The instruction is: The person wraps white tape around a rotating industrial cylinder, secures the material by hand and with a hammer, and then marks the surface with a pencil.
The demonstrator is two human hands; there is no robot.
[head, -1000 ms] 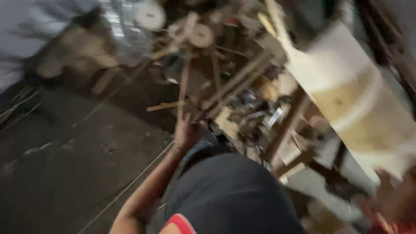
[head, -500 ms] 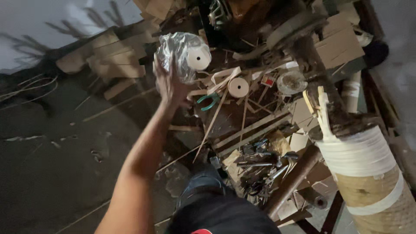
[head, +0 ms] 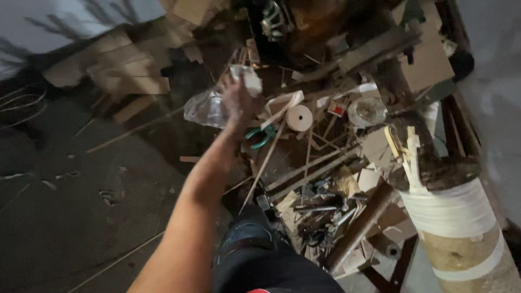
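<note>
My left hand (head: 237, 101) is stretched out over a heap of scrap wood, at the end of my bare forearm. It grips a crumpled clear plastic bag (head: 203, 109), which hangs to its left, and a white lump (head: 251, 82) of the same bundle shows by the fingertips. Just right of the hand lie a white tape roll (head: 299, 118) and green-handled pliers (head: 261, 136). My right hand is out of sight. My dark trousers (head: 255, 255) fill the bottom centre.
Thin wooden sticks (head: 304, 171) cross the heap. Several dark metal tools (head: 320, 209) lie beside my leg. A thick post wrapped in white band (head: 456, 214) stands at the right. Cardboard and board offcuts (head: 125, 68) are piled at the back left on the dark floor (head: 65, 217).
My left hand has dropped from a raised position toward the heap, carrying the plastic bag with it. The view has swung down and steadied.
</note>
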